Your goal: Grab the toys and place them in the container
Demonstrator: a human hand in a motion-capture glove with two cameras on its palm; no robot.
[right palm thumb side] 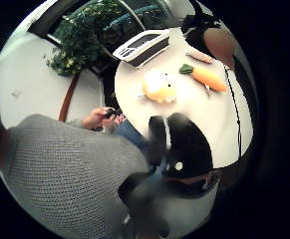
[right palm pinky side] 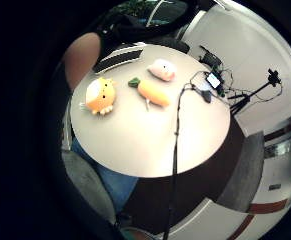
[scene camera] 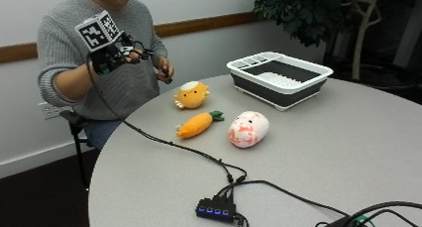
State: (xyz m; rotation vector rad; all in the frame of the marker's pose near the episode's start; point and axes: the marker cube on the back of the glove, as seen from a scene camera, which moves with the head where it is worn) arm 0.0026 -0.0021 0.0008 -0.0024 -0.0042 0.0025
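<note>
The outside view looks across the round table [scene camera: 342, 133] toward the seated person, while both palm views look down on it from the raised hand, well above, sharing the plush carrot [scene camera: 194, 125] [right palm pinky side: 153, 93] [right palm thumb side: 209, 78].

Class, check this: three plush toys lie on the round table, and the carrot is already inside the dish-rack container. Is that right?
Not quite. The outside view shows the carrot still on the table, between the other two toys, apart from the container. Three toys on the round table is correct.
</note>
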